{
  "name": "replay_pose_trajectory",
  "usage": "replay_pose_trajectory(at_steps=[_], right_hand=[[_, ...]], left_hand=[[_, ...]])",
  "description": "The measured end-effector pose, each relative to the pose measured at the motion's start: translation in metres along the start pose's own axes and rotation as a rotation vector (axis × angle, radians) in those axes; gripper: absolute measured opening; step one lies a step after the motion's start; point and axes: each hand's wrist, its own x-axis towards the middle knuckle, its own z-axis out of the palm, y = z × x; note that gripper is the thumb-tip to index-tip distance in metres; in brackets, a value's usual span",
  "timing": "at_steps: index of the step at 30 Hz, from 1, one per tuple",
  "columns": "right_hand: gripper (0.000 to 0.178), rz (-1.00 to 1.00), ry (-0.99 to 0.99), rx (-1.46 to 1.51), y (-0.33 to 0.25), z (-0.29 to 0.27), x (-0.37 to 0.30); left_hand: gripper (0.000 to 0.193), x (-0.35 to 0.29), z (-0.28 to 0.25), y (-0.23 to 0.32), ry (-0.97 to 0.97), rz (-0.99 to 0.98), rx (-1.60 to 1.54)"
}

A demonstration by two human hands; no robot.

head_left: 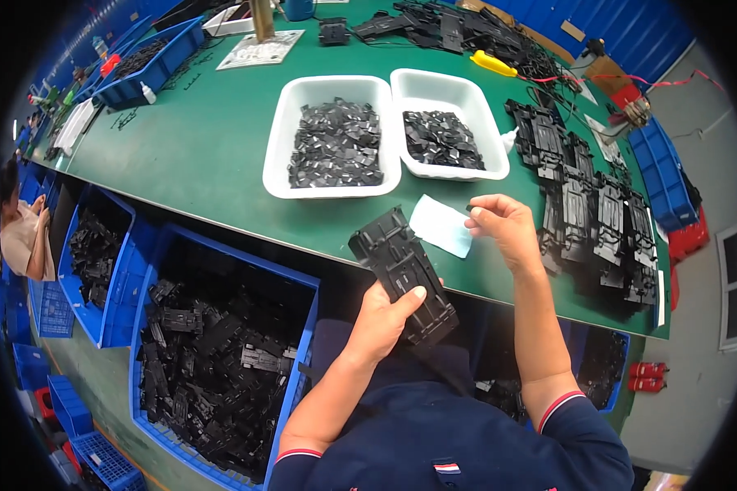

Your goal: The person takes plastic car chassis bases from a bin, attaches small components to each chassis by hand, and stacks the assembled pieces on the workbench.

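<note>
My left hand grips a long black moulded plastic chassis, tilted over the table's front edge, with the thumb across its face. To the right, my right hand is closed in a pinch on a small black plastic piece, mostly covered by the fingertips. Under that hand lies a light blue sheet on the green table. Beyond it stand two white tubs: the left tub and the right tub, both holding many small black pieces.
Rows of black chassis are stacked at the table's right. A large blue bin full of black parts stands below the table at left. A yellow-handled tool lies farther back. Another person is at the far left.
</note>
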Motion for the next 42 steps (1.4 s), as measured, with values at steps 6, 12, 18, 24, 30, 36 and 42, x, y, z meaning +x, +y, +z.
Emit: replay_pose_trajectory(at_steps=[6,12,18,24,30,36,42], right_hand=[[0.012,0.070,0.010,-0.227,0.005,-0.002,0.004],[0.010,0.106,-0.017,-0.228,0.005,0.008,0.015],[0.007,0.101,-0.002,-0.291,0.012,0.009,0.022],[0.007,0.058,-0.010,-0.304,0.021,0.006,0.027],[0.010,-0.017,0.029,-0.509,0.018,0.010,0.026],[0.012,-0.174,0.067,-0.625,-0.005,0.016,0.005],[0.012,-0.938,0.056,-0.622,-0.027,0.024,-0.044]], left_hand=[[0.029,0.021,0.009,-0.011,-0.037,-0.089,-0.066],[0.028,0.028,0.006,-0.014,-0.018,-0.113,-0.093],[0.028,0.029,0.004,-0.011,-0.019,-0.127,-0.112],[0.028,0.030,0.004,-0.012,-0.012,-0.122,-0.117],[0.027,0.031,0.003,-0.013,-0.016,-0.126,-0.119],[0.025,0.029,0.005,-0.012,-0.010,-0.112,-0.124],[0.022,0.022,0.014,-0.017,0.015,-0.034,-0.061]])
